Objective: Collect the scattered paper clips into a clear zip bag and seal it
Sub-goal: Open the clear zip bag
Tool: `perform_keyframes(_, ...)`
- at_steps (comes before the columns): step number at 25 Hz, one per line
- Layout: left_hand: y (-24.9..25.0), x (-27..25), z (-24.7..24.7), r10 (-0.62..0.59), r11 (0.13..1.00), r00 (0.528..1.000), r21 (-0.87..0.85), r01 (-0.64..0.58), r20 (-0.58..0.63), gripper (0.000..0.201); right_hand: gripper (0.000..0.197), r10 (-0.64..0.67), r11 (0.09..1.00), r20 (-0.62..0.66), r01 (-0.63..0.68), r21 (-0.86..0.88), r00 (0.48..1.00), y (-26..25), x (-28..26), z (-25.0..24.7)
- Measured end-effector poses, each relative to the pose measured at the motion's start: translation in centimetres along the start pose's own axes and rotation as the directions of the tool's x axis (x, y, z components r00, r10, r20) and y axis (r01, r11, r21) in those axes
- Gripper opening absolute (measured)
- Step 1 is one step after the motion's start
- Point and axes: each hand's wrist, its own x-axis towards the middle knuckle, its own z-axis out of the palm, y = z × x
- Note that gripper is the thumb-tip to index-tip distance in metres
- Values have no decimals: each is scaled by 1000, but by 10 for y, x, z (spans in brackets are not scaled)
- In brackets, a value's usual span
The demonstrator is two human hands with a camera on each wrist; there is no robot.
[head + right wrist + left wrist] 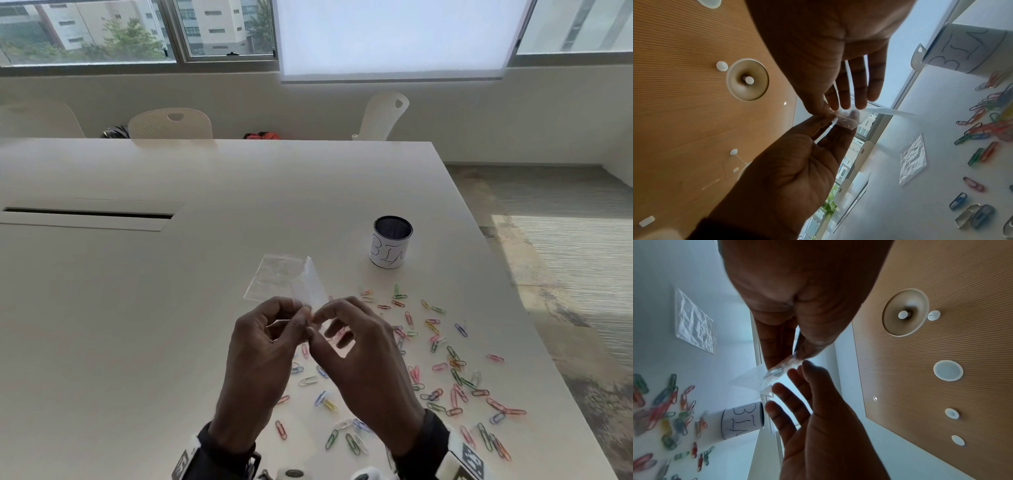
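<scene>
Bags first: you hold one clear zip bag point(310, 287) raised above the table point(171, 308), your left hand point(260, 349) and right hand point(356, 346) both pinching its near edge between thumb and fingertips, right where the two hands meet. Whether anything is inside it is hard to tell through the plastic. A second clear bag point(274, 275) lies flat and crinkled on the table just beyond your hands. Near it on the right stands a dark mesh cup point(391, 241) wrapped in white paper with "BIN" handwritten on it; its inside is not visible. Coloured paper clips point(442, 370) lie scattered across the tabletop, mostly to your right and beneath your hands, a few near your wrists. White chairs point(170, 124) stand at the table's far edge, beneath the windows point(137, 31).
</scene>
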Motion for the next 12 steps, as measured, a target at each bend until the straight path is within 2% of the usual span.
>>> perform_keyframes(7,-9,-9,17,40,997,999,64,-41,17,16,14,57,992,-63,-49,117,996,14,-8,-13)
perform_keyframes(9,-12,-10,20,52,996,998,76,-54,26,13,15,84,984,-36,-77,161,996,16,-10,-18)
perform_keyframes(12,-13,-13,24,36,996,997,84,-42,62,10,20,101,967,72,-115,228,992,20,-14,-29)
